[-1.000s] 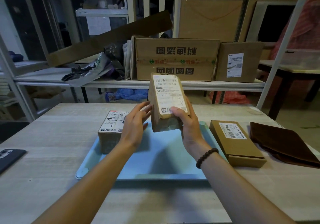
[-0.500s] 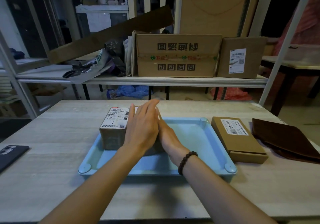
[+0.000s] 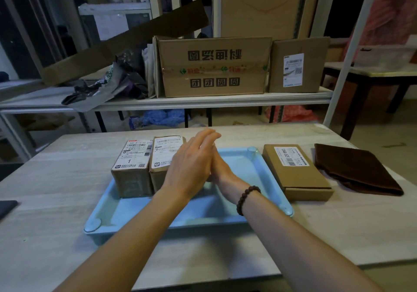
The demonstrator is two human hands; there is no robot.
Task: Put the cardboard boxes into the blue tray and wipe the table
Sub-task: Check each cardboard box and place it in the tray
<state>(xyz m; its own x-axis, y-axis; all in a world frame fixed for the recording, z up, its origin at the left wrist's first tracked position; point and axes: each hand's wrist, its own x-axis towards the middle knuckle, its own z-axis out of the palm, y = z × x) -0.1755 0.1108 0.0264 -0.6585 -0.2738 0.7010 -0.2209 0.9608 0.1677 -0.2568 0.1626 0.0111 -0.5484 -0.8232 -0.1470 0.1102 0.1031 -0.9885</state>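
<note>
The blue tray (image 3: 225, 210) lies in the middle of the table. Two tall cardboard boxes stand side by side in its left part: the labelled box marked "1" (image 3: 132, 167) and a second labelled box (image 3: 161, 156) touching it on the right. My left hand (image 3: 191, 163) hovers flat, fingers extended, just right of the second box and hides its right side. My right hand (image 3: 222, 171) lies right behind it with straight fingers and is mostly hidden. Neither hand holds anything. A flat cardboard box (image 3: 295, 174) rests on the table against the tray's right rim.
A folded brown cloth (image 3: 354, 170) lies to the right of the flat box. A dark phone (image 3: 6, 208) sits at the table's left edge. Behind the table, a shelf (image 3: 203, 102) holds large cartons and bags.
The second box, held up in my right hand a second ago, came down into the tray and now stands against the first box. Both hands have let go of it.
</note>
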